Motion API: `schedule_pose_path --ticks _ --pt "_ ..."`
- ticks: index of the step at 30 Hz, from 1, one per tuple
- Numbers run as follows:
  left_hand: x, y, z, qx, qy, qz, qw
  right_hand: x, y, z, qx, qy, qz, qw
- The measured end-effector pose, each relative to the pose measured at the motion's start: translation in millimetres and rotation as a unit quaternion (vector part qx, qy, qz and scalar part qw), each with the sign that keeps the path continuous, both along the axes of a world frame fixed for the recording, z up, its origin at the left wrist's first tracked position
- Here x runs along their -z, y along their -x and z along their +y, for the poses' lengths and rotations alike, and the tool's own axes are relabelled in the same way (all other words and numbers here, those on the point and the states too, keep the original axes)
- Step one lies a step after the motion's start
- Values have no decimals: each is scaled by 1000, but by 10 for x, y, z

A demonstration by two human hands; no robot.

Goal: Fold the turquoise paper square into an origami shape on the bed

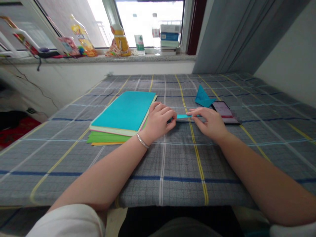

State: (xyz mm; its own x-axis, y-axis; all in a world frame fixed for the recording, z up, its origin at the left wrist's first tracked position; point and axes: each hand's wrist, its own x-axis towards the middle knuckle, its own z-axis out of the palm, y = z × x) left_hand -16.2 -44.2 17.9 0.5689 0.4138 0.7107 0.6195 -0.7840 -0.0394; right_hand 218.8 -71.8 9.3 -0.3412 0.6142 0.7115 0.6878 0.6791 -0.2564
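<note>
- My two forearms come in over the near edge of the checked cloth (172, 164), which covers the whole table; a thin bangle (142, 141) sits on my left wrist.
- My left hand (158, 121) rests knuckles-up on the cloth, fingers curled down onto the left end of the folded teal strip (184, 116). The fingertips press and pinch it, nearly closed, though how much paper is tucked under them I cannot tell.
- My right hand (209, 122) lies flat just right of the strip's middle, forefinger stretched along its top edge and pressing it to the cloth; that hand is mostly spread, pinning and not clasping.
- The strip is narrow, bright teal, flat, with its long axis running left to right between my hands. Only a short stretch shows between them. Both hands touch it, neither plainly nearer.
- Left of the strip, touching my left hand's far side, is the stack of coloured paper (123, 115): teal on top, green and orange edges below.
- Just right of the strip, beyond my right hand, lies a phone (225, 112), screen lit.
- Beyond the strip, next to the phone, stands a folded teal paper shape (202, 97).
- Far beyond the strip, the windowsill (98, 59) carries bottles and packets.
</note>
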Motion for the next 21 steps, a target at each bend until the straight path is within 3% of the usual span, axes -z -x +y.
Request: schedule_pose_path --ticks 11,17,21 --pt "8 78 98 -5 16 -17 1000 -35 -113 47 18 52 54 997" --pt "12 118 150 -26 28 -25 999 -59 -159 46 97 68 52 992" --pt "18 154 190 -26 25 -28 999 -62 -187 56 96 66 55 992"
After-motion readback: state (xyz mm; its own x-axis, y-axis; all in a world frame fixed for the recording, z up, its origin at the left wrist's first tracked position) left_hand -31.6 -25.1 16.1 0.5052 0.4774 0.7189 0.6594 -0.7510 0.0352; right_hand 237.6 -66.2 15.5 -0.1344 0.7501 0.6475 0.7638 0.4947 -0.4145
